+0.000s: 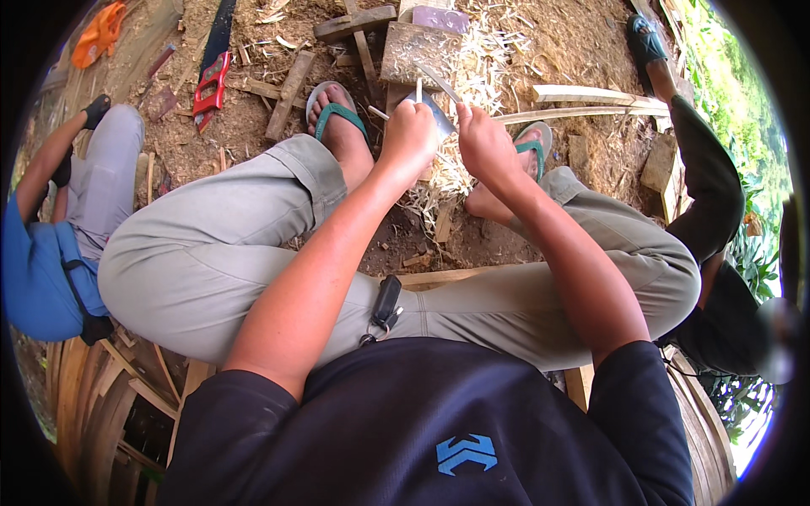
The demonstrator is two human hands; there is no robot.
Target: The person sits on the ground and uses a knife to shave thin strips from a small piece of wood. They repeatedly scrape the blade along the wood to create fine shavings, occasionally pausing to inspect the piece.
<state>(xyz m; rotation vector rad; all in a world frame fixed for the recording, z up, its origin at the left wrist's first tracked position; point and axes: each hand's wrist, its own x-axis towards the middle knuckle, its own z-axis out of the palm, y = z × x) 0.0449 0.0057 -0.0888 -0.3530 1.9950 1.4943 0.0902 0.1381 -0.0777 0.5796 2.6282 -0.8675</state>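
Note:
My left hand (409,139) is closed in a fist around a thin pale wooden stick (418,89), whose end stands up past the fingers. A second thin piece pokes out on the left side of that fist. Close by on the right, my right hand (488,143) is closed on a knife, its narrow, slightly curved blade (439,82) pointing up and left; the fingers hide the handle. Between the hands shows a broad grey metal surface (440,118), partly covered by the left fist. Just beyond lies a wooden block (419,55) with shavings on it.
Pale shavings (494,55) cover the ground ahead. A red-handled saw (211,88) and an orange cloth-like item (99,34) lie left. Long wooden strips (591,99) lie right. People sit on both sides: one in blue (46,270), one in dark clothes (710,185).

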